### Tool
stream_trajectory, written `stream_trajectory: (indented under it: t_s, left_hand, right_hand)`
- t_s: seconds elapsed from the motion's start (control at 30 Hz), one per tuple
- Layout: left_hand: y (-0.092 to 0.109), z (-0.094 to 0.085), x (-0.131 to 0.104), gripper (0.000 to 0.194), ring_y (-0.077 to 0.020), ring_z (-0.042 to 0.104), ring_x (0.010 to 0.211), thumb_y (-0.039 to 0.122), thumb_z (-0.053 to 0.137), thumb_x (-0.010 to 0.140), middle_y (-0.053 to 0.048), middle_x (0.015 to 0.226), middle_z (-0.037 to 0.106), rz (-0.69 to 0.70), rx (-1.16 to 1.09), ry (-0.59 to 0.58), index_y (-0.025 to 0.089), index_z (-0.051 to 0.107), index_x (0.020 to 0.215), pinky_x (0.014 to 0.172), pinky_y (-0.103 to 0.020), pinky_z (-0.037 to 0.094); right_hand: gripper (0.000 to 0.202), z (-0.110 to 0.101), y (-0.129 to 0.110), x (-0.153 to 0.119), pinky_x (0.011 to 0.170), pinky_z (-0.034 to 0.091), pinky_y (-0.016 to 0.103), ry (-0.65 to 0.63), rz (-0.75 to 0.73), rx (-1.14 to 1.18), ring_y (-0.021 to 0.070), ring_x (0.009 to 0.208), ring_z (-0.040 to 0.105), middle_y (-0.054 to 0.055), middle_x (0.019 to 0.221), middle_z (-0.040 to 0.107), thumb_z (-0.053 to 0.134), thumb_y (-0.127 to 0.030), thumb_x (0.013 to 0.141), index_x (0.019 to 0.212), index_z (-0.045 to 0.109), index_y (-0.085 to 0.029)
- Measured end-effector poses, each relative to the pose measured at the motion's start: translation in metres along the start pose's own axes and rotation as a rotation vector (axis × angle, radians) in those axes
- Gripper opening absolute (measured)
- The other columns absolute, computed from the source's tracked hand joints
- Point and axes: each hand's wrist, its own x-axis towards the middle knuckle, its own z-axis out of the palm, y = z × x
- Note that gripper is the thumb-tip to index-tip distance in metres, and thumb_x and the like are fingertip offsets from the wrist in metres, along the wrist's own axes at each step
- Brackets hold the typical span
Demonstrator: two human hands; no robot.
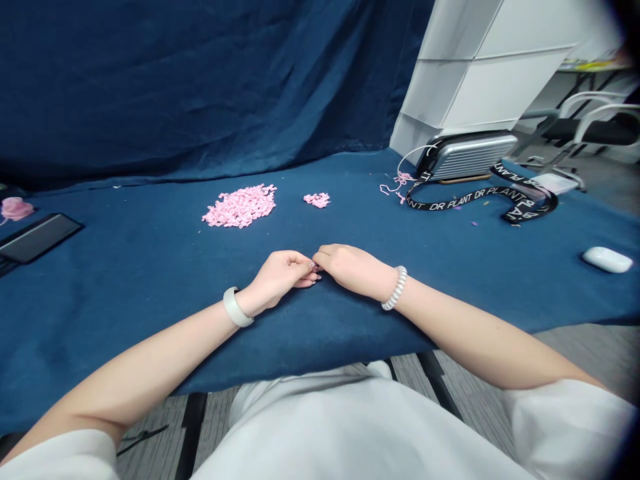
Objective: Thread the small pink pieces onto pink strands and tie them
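Now both hands meet fingertip to fingertip at the near table edge: left hand, right hand, curled shut; anything pinched is hidden. Pink pile lies far-left, nearer the left hand.

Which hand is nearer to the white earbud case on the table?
Right. The right hand is the nearer one to the white earbud case; the left hand is beyond it, farther left.

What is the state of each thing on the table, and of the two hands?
Left hand: curled, fingertips meeting right hand.
Right hand: curled, contents unclear.
Large pink pile: heaped, untouched.
Small pink pile: apart, untouched.
Lanyard: lying looped.
Silver case: closed.
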Motion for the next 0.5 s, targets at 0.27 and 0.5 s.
stream_trajectory:
  t_s: [0.27,0.5]
  left_hand:
    - [0.016,-0.006,0.000,0.005,-0.0204,0.066,0.074,0.014,0.051,0.078,-0.013,0.077,0.065,-0.079,-0.266,-0.026,0.011,0.050,0.082,0.074,-0.035,0.054]
    - [0.031,-0.007,-0.007,0.013,-0.0240,0.066,0.080,0.016,0.050,0.078,-0.016,0.081,0.064,-0.122,-0.342,-0.044,0.012,0.050,0.091,0.078,-0.036,0.052]
  right_hand:
    - [0.047,0.003,0.001,0.002,0.087,0.029,0.002,0.064,-0.004,-0.039,-0.0099,0.070,0.007,0.002,0.103,0.044,0.016,-0.033,0.085,0.109,0.052,-0.015]
    - [0.052,0.008,0.006,0.006,0.084,0.026,0.004,0.176,-0.056,-0.126,-0.0112,0.078,0.021,0.004,0.105,0.045,0.012,-0.034,0.085,0.119,0.048,-0.017]
